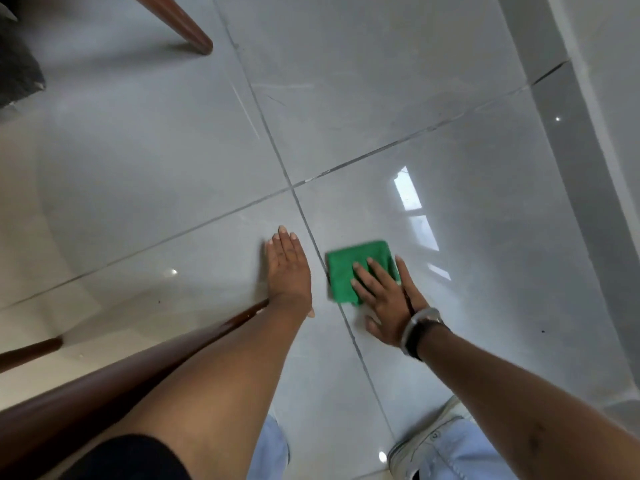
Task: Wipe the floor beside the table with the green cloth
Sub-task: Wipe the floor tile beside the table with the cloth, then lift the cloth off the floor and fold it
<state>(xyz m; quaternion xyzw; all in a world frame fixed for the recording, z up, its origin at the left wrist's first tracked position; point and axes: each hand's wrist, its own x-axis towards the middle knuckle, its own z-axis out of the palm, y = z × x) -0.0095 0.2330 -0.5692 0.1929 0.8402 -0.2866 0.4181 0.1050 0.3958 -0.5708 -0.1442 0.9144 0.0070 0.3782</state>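
Right hand [388,299] flat, fingers spread, palm pressing down on the folded green cloth [356,268]; not gripping it, just pinning it to the floor [485,237]. Cloth lies on the glossy grey tile just right of a grout line [308,220], near where four tiles meet. Left hand [289,271] open and flat on the floor, empty, just left of that grout line, near the cloth but apart from it. Watch [420,330] on right wrist. Brown wooden bench leg [194,32] at top left, well apart from the cloth; another wooden leg [104,382] runs beside the left forearm. White shoe [426,441] at bottom edge.
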